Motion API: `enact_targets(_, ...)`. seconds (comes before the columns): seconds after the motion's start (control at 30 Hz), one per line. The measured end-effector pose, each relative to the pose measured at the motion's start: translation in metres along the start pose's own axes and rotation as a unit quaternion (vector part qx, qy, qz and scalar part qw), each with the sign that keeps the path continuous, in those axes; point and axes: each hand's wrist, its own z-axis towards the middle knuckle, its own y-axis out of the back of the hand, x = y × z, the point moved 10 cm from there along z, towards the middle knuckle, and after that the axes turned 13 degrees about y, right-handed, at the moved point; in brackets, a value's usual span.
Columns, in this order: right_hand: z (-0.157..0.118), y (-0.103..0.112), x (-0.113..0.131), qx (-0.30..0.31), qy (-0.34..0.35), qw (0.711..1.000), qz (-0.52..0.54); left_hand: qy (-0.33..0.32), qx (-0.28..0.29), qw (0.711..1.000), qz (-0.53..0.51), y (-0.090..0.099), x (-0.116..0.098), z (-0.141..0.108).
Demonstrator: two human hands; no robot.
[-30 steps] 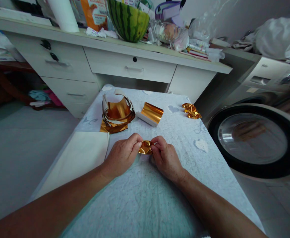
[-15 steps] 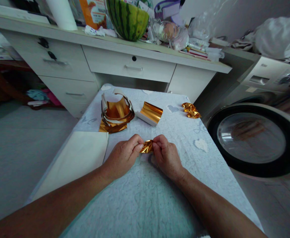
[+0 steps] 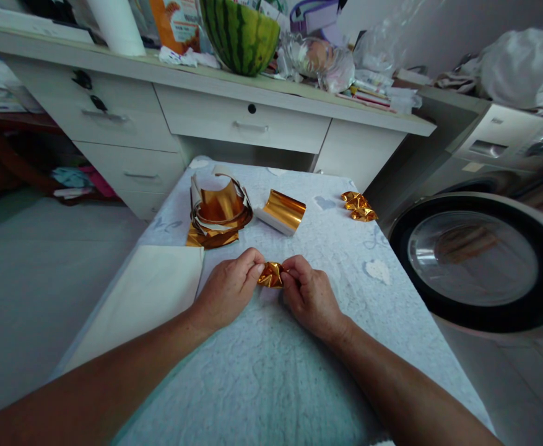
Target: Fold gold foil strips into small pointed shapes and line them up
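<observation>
Between my hands is a small folded piece of shiny gold foil paper (image 3: 271, 275), creased and puffed in the middle. My left hand (image 3: 231, 286) pinches its left end between thumb and fingers. At the right end, the thumb and fingers of my right hand (image 3: 312, 296) are closed on it. Beyond them lies a curled gold foil sheet (image 3: 284, 210) with a pale underside. A stack of curled gold sheets (image 3: 220, 207) sits to its left. Several folded gold foil pieces (image 3: 359, 206) lie together near the table's right edge.
A patterned cloth covers the table (image 3: 271, 365); white paper (image 3: 136, 291) lies at its left. Behind stands a white drawer desk (image 3: 247, 118) bearing a cut watermelon (image 3: 243, 37), plastic bags and other items. A washing machine's open round door (image 3: 475, 260) stands close at the right.
The foil piece between my fingers has shifted slightly left and shows a wider, more puffed middle. My left hand has moved a little left; both hands keep their pinch.
</observation>
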Motion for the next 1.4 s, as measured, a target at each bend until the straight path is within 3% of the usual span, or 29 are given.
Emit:
enact_targets(0.23, -0.001, 0.009, -0.004, -0.040, 0.002, 0.998, -0.046, -0.007, 0.034, 0.999, -0.010, -0.007, -0.005, -0.004)
enact_targets(0.87, 0.001, 0.000, -0.003, -0.003, -0.007, 1.000, -0.006, 0.005, -0.034, 0.999, -0.002, 0.006, -0.001, -0.004)
enact_targets(1.1, 0.000, 0.002, -0.010, -0.022, -0.024, 0.999, -0.017, -0.009, 0.014, 1.000, -0.024, -0.004, -0.001, -0.001)
enact_targets(1.4, 0.000, 0.001, -0.011, -0.021, -0.030, 0.999, -0.009, 0.006, 0.023, 0.999, -0.032, -0.004, 0.001, -0.003)
